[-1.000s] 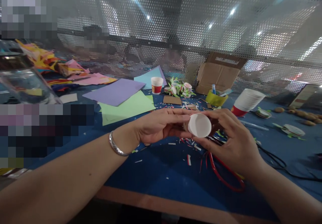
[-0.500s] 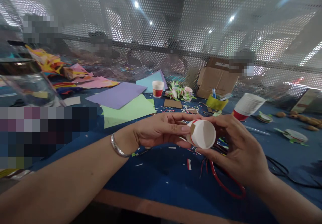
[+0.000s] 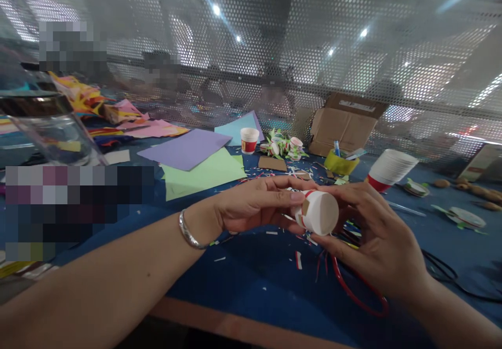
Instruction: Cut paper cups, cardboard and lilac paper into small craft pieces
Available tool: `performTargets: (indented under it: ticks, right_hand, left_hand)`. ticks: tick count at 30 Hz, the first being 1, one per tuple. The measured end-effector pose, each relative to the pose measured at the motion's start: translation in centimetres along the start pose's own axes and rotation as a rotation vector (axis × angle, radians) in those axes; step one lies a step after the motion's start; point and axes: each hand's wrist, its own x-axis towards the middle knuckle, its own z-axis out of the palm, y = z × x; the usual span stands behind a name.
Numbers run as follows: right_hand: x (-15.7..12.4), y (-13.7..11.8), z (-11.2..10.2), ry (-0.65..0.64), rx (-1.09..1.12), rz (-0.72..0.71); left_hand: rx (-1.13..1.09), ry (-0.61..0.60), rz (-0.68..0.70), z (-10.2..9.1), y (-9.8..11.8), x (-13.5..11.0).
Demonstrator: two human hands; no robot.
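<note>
A small white paper cup point(image 3: 323, 213) with a red band lies on its side in the air between my hands, one round end turned toward me. A brown patch point(image 3: 306, 206) shows on its wall. My left hand point(image 3: 259, 202), with a silver bangle on the wrist, grips the cup from the left, thumb pressed on its side and fingers behind. My right hand point(image 3: 376, 234) curls round the other end, its thumb under the rim and fingers along the top. Beneath the hands, a red loop point(image 3: 358, 295) and paper scraps lie on the blue table point(image 3: 235, 281).
Purple paper point(image 3: 186, 148) and green paper point(image 3: 202, 174) lie behind my left hand. Another paper cup point(image 3: 249, 140), leafy paper crafts point(image 3: 280, 144), a yellow holder point(image 3: 340, 163) and a cup stack point(image 3: 392, 169) stand farther back. A glass jar point(image 3: 58, 135) is at left.
The cup has turned slightly in my hands, so more of its side and the brown patch shows. My right thumb has shifted a little. The whole view has moved slightly.
</note>
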Motion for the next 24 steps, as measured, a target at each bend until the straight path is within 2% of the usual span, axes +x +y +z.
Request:
performTargets:
  ticks: [5, 10, 14, 19, 24]
  right_hand:
    - [0.1, 0.1, 0.0, -0.012, -0.058, -0.026]
    - [0.2, 0.2, -0.1, -0.039, -0.088, -0.089]
    - [0.1, 0.4, 0.0, -0.054, -0.091, -0.089]
    - [0.2, 0.5, 0.2, -0.106, -0.053, -0.05]
    - [0.1, 0.6, 0.0, -0.125, -0.079, -0.039]
  left_hand:
    - [0.021, 0.103, -0.034, 0.6, -0.1, 0.2]
    - [0.039, 0.125, -0.046, 0.8, -0.4, 0.3]
    - [0.024, 0.15, -0.052, 1.1, -0.5, 0.4]
    - [0.081, 0.236, -0.088, 1.4, -0.8, 0.6]
    - [0.052, 0.189, -0.139, 1.4, -0.6, 0.6]
